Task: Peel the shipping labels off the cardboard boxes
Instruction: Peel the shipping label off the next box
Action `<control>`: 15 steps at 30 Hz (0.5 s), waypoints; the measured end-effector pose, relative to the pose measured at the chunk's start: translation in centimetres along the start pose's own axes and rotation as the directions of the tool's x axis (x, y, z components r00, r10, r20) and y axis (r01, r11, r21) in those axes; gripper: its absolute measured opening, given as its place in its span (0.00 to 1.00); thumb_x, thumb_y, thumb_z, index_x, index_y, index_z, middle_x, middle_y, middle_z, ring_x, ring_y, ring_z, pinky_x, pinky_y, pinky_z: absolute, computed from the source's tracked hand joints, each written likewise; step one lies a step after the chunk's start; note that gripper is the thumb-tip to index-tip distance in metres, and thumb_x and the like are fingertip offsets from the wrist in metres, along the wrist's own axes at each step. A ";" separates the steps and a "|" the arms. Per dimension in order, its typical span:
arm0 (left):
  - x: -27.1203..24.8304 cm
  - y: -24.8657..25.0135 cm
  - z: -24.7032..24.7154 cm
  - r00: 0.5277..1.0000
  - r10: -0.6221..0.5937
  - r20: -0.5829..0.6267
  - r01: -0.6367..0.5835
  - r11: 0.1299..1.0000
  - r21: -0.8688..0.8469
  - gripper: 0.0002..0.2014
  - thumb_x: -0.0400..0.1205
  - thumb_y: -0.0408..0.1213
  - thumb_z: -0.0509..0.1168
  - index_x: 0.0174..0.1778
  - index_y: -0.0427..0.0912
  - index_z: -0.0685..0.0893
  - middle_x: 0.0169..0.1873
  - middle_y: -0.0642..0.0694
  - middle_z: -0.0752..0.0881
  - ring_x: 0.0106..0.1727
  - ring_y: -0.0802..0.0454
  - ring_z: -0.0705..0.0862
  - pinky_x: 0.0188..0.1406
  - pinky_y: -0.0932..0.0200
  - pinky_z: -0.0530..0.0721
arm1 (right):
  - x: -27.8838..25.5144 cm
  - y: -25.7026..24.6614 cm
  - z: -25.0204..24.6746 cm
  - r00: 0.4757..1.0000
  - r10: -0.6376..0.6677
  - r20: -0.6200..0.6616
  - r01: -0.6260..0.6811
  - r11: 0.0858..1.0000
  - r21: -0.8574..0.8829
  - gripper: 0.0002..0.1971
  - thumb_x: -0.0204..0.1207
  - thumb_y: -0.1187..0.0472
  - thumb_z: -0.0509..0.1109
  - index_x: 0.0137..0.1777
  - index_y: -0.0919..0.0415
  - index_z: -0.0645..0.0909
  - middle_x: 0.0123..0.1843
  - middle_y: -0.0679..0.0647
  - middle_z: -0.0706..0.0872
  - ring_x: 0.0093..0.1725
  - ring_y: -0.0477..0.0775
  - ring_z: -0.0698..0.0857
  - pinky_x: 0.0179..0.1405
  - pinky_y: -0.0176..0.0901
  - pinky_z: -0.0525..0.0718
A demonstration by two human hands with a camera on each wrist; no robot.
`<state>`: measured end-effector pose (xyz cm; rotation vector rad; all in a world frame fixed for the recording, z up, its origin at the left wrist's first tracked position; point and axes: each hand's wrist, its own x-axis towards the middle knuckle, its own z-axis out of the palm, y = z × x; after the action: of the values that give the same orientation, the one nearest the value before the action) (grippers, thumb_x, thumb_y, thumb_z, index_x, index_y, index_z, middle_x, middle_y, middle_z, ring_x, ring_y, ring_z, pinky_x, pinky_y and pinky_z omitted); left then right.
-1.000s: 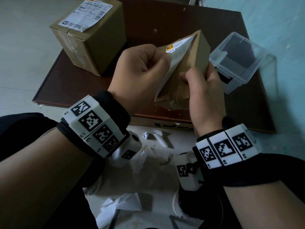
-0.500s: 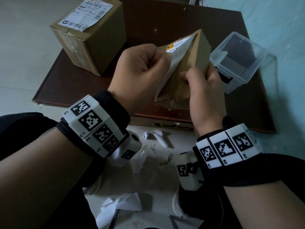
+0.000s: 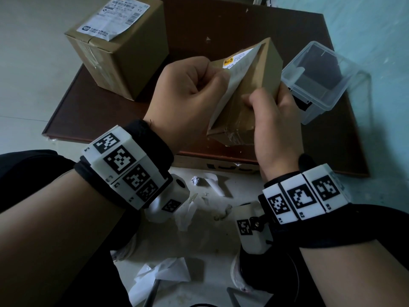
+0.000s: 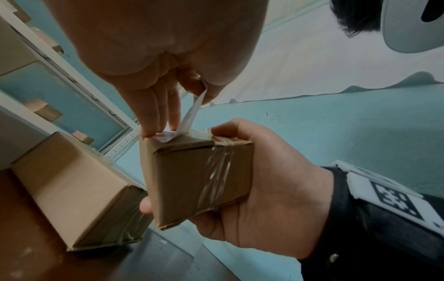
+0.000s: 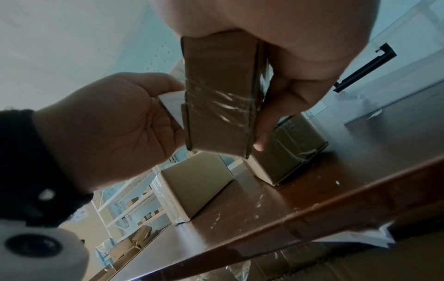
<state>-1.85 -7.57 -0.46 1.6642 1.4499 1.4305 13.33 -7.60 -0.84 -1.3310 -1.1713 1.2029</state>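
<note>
Shipping label (image 3: 232,89): partly lifted off the small cardboard box (image 3: 250,107), held in the air between both hands, above the near edge of the brown table (image 3: 221,23). Pinched at its free edge by the left hand (image 3: 188,94), fingers curled tight into a fist around the paper. Gripped on the opposite side by the right hand (image 3: 276,120), thumb on the bared face and fingers wrapped behind the box. Long axis of the label runs from the near lower corner up and away to the far top corner, where the yellow-marked end is stuck down. Hinges along the far, right-hand side, so the pull probably has to go leftward and toward the body, away from the right hand; left hand nearer the loose edge, right hand the anchor.

From the head view: white underside of the label, printed end, a larger box (image 3: 119,54) with its own label (image 3: 115,16) not yet peeled, a clear plastic container (image 3: 321,107), paper scraps (image 3: 161,271) on the floor. From the left wrist only: thin strip rising off the box corner to the thumb, clear tape banding the box. From the right wrist only: underside of the box and the right fingers (image 5: 271,106) behind it.
</note>
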 end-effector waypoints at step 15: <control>0.1 -0.3 0.0 1.000 0.018 -0.005 -0.018 0.999 0.034 0.19 0.87 0.35 0.66 0.32 0.26 0.79 0.26 0.30 0.78 0.28 0.38 0.75 0.28 0.52 0.73 | 0.0 0.0 0.0 1.000 0.004 -0.002 -0.004 1.000 0.007 0.14 0.86 0.62 0.70 0.70 0.57 0.84 0.51 0.47 0.90 0.45 0.39 0.88 0.39 0.28 0.84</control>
<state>-1.99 -7.35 -0.71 1.6990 1.4730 1.4283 13.29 -7.60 -0.80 -1.3301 -1.1625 1.2070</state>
